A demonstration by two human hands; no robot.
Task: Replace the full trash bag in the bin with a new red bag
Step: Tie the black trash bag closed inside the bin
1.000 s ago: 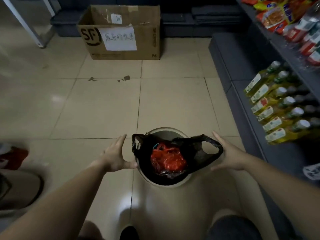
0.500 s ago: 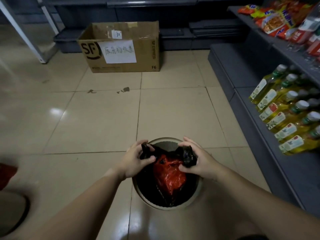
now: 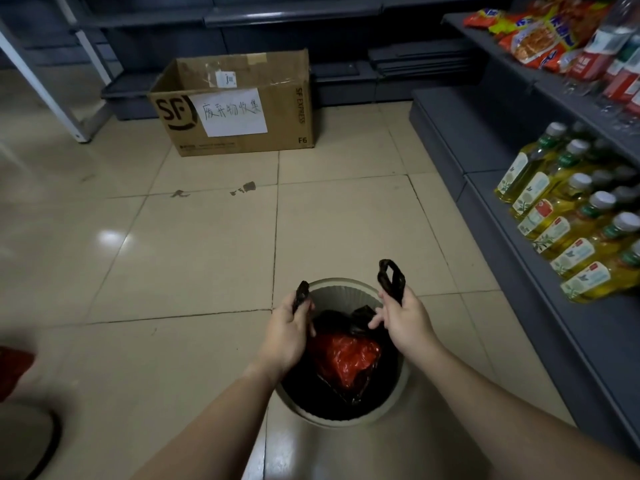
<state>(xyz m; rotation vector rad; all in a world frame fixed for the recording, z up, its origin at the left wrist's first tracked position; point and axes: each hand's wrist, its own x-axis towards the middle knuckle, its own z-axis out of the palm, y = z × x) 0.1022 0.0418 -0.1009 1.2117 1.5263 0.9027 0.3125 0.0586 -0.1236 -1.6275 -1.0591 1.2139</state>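
A round grey bin (image 3: 341, 289) stands on the tiled floor in front of me. Inside it sits a black trash bag (image 3: 311, 393) with crumpled red plastic (image 3: 344, 358) on top. My left hand (image 3: 287, 336) is closed on the bag's left handle (image 3: 300, 295), whose end sticks up above my fist. My right hand (image 3: 403, 322) grips the right handle loop (image 3: 391, 277), which stands up above the bin rim. Both handles are pulled upward and slightly apart.
A cardboard box (image 3: 239, 105) with a handwritten paper label stands on the floor beyond. Grey shelving (image 3: 485, 188) on the right holds oil bottles (image 3: 568, 223) and snack packets (image 3: 533, 32). A metal ladder leg (image 3: 45, 84) is far left. Something red (image 3: 14, 368) lies at the left edge.
My hands went from open beside the bin to gathering the bag's top, and now each holds one handle, lifted and drawn apart.
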